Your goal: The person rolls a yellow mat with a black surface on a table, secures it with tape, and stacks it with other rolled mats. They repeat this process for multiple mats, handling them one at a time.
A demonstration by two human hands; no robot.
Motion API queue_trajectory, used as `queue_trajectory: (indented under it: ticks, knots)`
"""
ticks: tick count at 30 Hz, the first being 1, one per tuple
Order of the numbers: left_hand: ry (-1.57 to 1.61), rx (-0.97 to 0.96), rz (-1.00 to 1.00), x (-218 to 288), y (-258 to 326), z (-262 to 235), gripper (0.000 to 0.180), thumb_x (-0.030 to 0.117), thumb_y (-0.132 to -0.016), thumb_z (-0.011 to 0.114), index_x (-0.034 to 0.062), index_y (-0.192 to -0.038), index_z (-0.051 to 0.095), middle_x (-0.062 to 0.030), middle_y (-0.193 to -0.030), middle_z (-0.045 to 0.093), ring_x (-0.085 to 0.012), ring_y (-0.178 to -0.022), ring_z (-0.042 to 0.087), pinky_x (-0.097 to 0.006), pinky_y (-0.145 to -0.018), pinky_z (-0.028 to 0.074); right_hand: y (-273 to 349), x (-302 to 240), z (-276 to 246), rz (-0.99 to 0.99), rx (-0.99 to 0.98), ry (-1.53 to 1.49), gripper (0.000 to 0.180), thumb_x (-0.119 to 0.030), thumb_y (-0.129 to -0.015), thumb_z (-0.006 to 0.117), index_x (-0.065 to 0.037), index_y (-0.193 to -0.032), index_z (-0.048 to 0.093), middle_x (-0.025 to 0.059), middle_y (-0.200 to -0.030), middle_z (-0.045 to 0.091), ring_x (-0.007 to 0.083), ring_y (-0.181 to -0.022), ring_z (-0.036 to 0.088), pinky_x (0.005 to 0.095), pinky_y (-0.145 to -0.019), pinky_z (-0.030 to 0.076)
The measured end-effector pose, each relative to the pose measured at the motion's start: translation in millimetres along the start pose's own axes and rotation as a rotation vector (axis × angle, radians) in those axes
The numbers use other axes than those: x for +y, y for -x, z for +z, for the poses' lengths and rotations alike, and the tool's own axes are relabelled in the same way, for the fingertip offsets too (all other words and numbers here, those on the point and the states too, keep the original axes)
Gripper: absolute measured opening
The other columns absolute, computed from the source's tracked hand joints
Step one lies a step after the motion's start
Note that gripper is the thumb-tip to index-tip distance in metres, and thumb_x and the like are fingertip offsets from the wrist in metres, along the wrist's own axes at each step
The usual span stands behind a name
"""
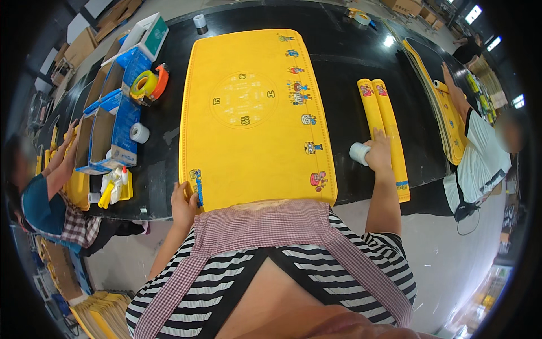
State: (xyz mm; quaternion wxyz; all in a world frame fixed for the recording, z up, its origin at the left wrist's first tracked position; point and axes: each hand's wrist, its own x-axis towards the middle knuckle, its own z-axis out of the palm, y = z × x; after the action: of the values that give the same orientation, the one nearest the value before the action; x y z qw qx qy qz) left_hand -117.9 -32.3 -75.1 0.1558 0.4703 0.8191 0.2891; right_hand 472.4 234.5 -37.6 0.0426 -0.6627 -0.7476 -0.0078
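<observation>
Mat (257,147) lies flat in front of you on the black table (339,65), yellow, with rounded corners, a ring printed on its upper half and small cartoon figures down its right edge. Your apron (262,226) hides part of its near edge, and you cannot tell from above whether it is one sheet or several stacked. Your left hand (184,207) is at the near left corner, fingers curled by the edge; whether they pinch it or only rest there, you cannot tell. Your right hand (380,151) is off to the right, its fingers reaching onto the two rolled mats (393,141) and its thumb side against the white tape roll (359,153); how firmly it grips that, if at all, does not show.

Expect the flat mat to be light for its size, soft and floppy, since matching ones roll up into slim tubes. It would likely sag if you lifted it by one corner, so take both near corners, or the two long sides opposite each other. Its smooth face may slide under dry fingers; use flat fingertips rather than nails, to spare the print. Breaking seems unlikely; creasing is the likelier harm. Hold a roll around its middle, gently, because squeezing could flatten it.
</observation>
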Motion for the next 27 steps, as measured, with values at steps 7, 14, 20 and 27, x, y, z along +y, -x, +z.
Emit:
queue_trajectory:
  ticks: [7,14,20,27]
  knots:
    - [-0.163,0.016,0.084,9,4,-1,0.044,0.005,-0.087,0.075,0.0019,-0.131,0.068,-0.0293,-0.150,0.054,-0.0459,-0.136,0.054,-0.046,-0.113,0.045,-7,-12,5,0.043,-0.077,-0.118,0.040,-0.003,-0.090,0.062,-0.007,-0.128,0.074,0.0176,-0.153,0.056,0.0333,-0.144,0.050,0.0402,-0.122,0.036]
    - [0.386,-0.068,-0.037,44,7,-22,0.062,-0.009,-0.092,0.064,0.0039,-0.151,0.052,-0.0192,-0.156,0.052,-0.0305,-0.132,0.060,-0.035,-0.107,0.050,42,-68,-40,0.094,0.101,-0.403,0.035,-0.008,-0.097,0.056,-0.005,-0.129,0.070,0.0186,-0.133,0.068,0.0374,-0.124,0.062,0.0436,-0.105,0.050]
    - [0.778,-0.245,-0.431,21,-1,-12,0.047,-0.001,-0.099,0.062,-0.0040,-0.144,0.051,-0.0141,-0.135,0.065,-0.0236,-0.114,0.067,-0.036,-0.096,0.056,93,-130,-1,0.092,-0.249,-0.401,0.060,-0.040,-0.090,0.076,0.002,-0.130,0.061,0.0216,-0.116,0.061,0.0386,-0.116,0.060,0.0480,-0.096,0.053]
    - [0.267,-0.388,-0.085,79,-20,-42,0.030,0.005,-0.104,0.052,-0.0013,-0.132,0.061,-0.0131,-0.117,0.073,-0.0228,-0.100,0.072,-0.036,-0.088,0.056,105,-129,16,0.079,-0.052,-0.471,0.066,-0.032,-0.090,0.076,0.005,-0.140,0.055,0.0212,-0.126,0.057,0.0380,-0.124,0.054,0.0465,-0.099,0.053]
